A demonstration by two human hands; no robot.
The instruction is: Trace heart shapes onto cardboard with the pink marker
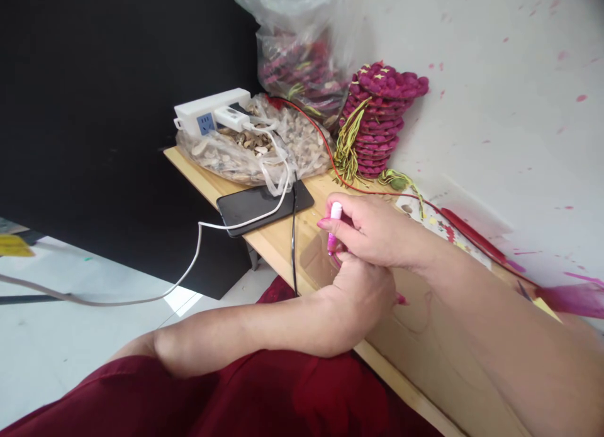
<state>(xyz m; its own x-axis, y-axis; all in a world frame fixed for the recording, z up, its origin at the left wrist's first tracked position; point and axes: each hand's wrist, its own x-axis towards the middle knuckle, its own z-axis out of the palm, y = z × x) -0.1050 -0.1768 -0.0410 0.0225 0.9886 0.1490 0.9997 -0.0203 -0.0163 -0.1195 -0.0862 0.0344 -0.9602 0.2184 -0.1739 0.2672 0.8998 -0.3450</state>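
My right hand [372,226] is closed around a small white-and-pink tube [335,226], its white end up and its pink end pointing down. The thumbnail and thumb tip are stained pink. Just beneath it and touching it is my left hand [363,292], fingers curled in, seen from the back of the wrist. A pink bit shows at its far right side; I cannot tell if it is a stained fingertip or part of a thing. What the left fingers hold is hidden. Under both hands lies a brown board [415,323] with pink marks.
A black phone [264,207] lies on the wooden table [268,242], crossed by a white cable. Behind it, a plastic bag of pale pieces [236,160] carries a white power strip [212,109]. A magenta stack [377,128] with yellow-green tassels stands against the pink-spattered wall [495,97].
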